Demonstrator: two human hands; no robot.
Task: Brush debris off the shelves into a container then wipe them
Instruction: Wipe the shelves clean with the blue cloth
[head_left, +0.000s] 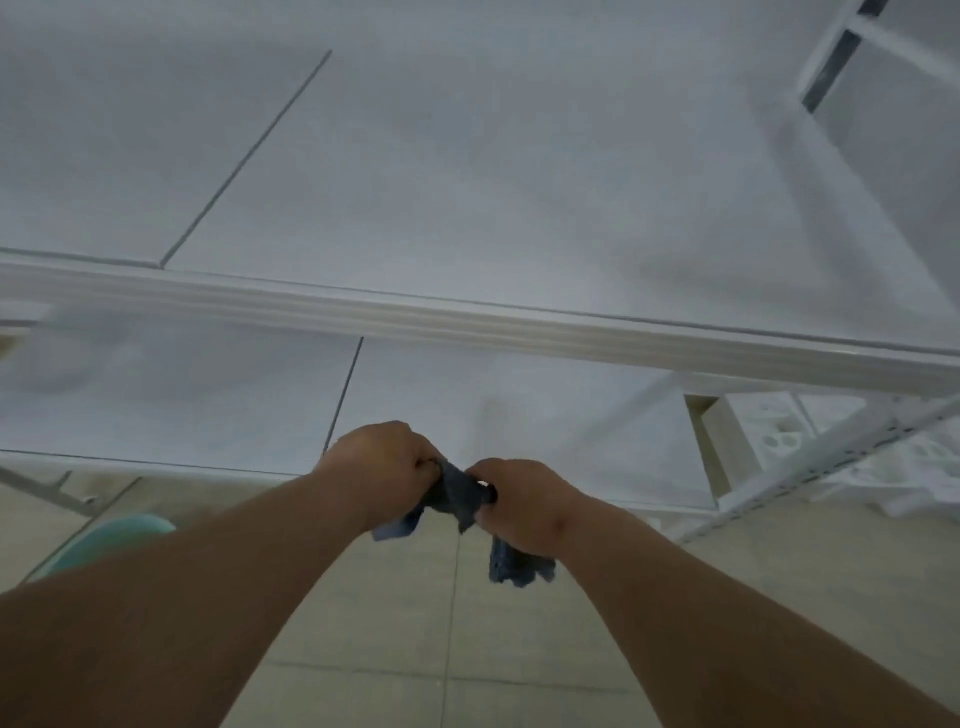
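**Blue cloth held between both hands at the white shelves**

Blue-grey cloth (457, 499) is being bunched between two hands just in front of the lower shelf (182, 400). The left hand (387, 462) is curling its fingers round one end in a closed grip; the right hand (524, 501) is gripping the other end, with a tail of cloth hanging below it. White shelf boards are filling most of the view, each showing a thin dark seam. A ribbed white rail (467, 317) is fronting the upper shelf (467, 171). A perforated white upright (810, 462) is standing at the right. Beige floor tiles (415, 649) are lying below, and a teal rounded object (111, 538), partly hidden by the left forearm, is sitting at the left.
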